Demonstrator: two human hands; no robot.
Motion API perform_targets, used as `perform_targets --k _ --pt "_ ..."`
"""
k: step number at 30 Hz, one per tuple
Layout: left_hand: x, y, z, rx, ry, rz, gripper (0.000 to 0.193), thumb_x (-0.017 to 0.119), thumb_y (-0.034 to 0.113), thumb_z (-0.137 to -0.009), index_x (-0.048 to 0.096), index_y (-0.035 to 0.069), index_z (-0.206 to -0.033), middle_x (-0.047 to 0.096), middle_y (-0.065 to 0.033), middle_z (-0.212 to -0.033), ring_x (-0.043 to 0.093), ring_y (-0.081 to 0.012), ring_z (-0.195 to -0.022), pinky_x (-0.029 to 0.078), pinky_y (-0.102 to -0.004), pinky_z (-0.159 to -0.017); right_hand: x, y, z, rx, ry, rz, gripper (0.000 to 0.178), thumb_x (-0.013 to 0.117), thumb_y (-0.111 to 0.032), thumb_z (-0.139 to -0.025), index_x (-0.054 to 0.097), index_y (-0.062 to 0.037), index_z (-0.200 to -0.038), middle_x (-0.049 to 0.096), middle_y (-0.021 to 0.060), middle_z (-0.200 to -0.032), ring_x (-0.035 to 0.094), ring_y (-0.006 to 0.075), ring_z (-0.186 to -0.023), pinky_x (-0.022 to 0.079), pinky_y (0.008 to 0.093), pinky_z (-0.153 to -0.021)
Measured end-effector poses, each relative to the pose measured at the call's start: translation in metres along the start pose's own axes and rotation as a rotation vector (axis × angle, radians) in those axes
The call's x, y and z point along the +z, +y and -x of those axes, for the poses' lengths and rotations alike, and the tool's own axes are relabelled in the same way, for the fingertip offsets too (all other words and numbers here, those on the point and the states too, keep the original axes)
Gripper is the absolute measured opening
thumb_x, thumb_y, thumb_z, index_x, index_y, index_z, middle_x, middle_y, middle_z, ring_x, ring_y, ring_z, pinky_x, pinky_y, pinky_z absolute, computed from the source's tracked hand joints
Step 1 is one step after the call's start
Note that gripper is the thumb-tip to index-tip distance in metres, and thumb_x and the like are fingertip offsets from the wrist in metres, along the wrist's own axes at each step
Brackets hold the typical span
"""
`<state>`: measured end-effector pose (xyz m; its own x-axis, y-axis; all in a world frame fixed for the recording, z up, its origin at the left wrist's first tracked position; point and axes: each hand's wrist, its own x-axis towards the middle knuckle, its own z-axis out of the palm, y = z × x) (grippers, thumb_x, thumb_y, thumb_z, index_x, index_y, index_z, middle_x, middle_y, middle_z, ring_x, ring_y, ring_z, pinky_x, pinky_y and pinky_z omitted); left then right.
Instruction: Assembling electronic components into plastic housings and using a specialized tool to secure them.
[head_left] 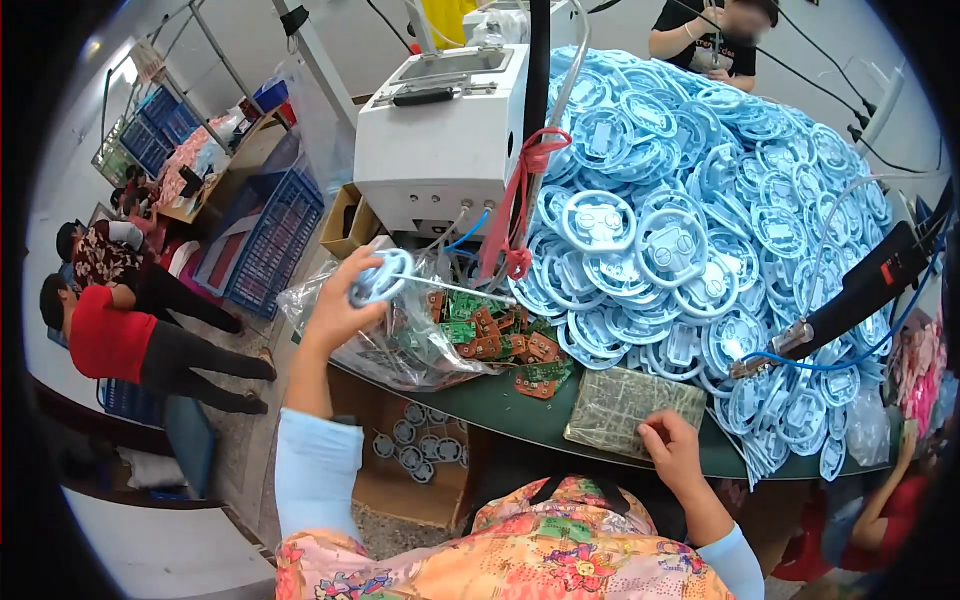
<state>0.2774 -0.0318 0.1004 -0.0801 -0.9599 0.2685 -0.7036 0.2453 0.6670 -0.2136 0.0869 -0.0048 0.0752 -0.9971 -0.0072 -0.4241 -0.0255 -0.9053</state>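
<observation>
My left hand is raised at the left of the table, its fingers closed around a light blue plastic toy steering wheel part. A thin pale rod runs from beside that part toward the right, above the circuit boards. Small green and brown circuit boards lie in a pile, partly in a clear plastic bag. My right hand is at the near edge of a flat, tape-wrapped block. Its thumb and fingers are curled together; whatever they may hold is too small to tell.
A big heap of blue wheel parts covers the table's right side. Behind stands a white machine with red cloth tied nearby. A black-handled tool hangs at right. Below, a cardboard box holds wheel parts. Other people work around.
</observation>
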Motion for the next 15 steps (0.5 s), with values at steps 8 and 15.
perform_targets --k 8,15 --pt "0.066 -0.053 -0.037 0.129 0.333 -0.377 0.036 0.071 0.006 -0.081 0.065 0.004 -0.116 0.056 -0.0177 -0.131 0.054 -0.0346 -0.122 0.043 -0.0397 -0.102 -0.015 -0.018 0.013 -0.153 0.116 0.152 0.009 0.069 -0.005 -0.086 0.062 -0.0008 -0.089 0.057 0.01 -0.073 0.059 0.0192 -0.058 0.045 0.0288 -0.054" --pt "0.07 -0.012 0.023 0.111 0.442 -0.407 0.029 0.068 0.003 -0.084 0.063 -0.001 -0.112 0.059 -0.0178 -0.122 0.057 -0.0354 -0.113 0.045 -0.0416 -0.098 -0.066 -0.004 0.06 -0.058 0.344 0.361 0.012 0.071 -0.003 -0.084 0.062 -0.0015 -0.092 0.058 0.0099 -0.077 0.06 0.02 -0.059 0.046 0.0291 -0.053"
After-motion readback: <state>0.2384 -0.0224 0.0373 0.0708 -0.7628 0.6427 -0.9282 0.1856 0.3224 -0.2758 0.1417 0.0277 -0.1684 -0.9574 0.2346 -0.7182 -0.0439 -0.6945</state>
